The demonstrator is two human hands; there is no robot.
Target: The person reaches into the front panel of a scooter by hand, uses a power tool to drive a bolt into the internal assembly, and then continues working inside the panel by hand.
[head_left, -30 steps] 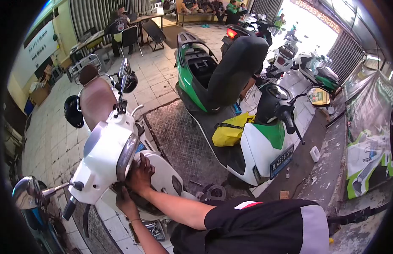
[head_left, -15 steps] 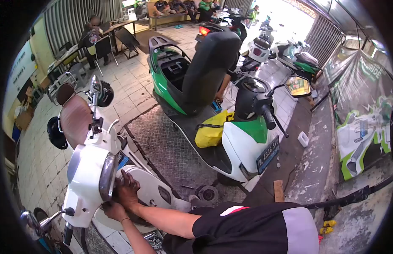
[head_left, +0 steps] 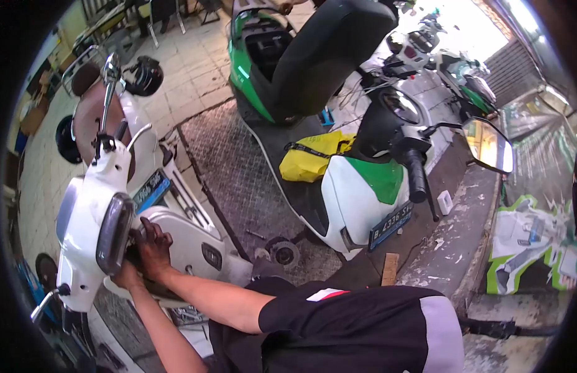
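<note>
A white scooter (head_left: 83, 214) with a brown seat stands at the left, its dark-rimmed headlight (head_left: 114, 234) facing my hands. My right hand (head_left: 153, 248) is just beside the headlight, at the gap above the white front panel (head_left: 189, 239). Its fingers are bent and closed in, and whatever lies between them is hidden. Lower down, my left hand (head_left: 126, 276) reaches in beneath the headlight. The left fingers are out of sight behind the housing, so their state does not show. Both hands work close together.
A green and white scooter (head_left: 363, 199) with a raised seat (head_left: 332, 50) stands opposite, a yellow bag (head_left: 310, 158) on its footboard. A round metal part (head_left: 282, 252) lies on the textured floor plate (head_left: 220, 149). Several metal tools (head_left: 189, 316) lie below my arms.
My view has shifted and tilted, so the scooters appear larger and farther down the frame is cut differently. Both hands stay by the headlight. Another person's arm behind the green scooter's handlebar no longer shows.
</note>
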